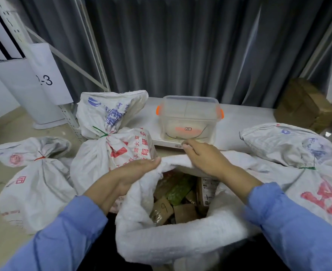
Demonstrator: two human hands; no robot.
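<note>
White woven plastic fills most of what lies before you: the open sack (180, 237) sits right below your wrists, its mouth rolled down into a thick rim. Your left hand (133, 173) lies palm up on the far left part of that rim, its fingers curled round the rolled edge and gripping it. Your right hand (204, 159) comes over the far side of the rim, knuckles up, fingers bent down onto the cloth and holding it too. The two hands are close together, with a short stretch of rim between them.

Under your fingers, inside the sack, lie brown cardboard parcels (183, 213), one marked with a handwritten 9, and a green packet (178, 190) among them.

Just beyond your right fingertips stands a clear plastic tub (188, 114) with orange latches and a small label reading 15, set on a white shelf board (243, 118). Touching the back of your left fingers is a tied sack (112, 153) with red and blue print, closed by a green zip tie (100, 133). Further out to the left of that hand stands another tied sack (34, 182) bound in red. To the right of your right forearm lies a third sack (298, 149) with a green tie. A grey curtain (180, 45) hangs behind it all.
</note>
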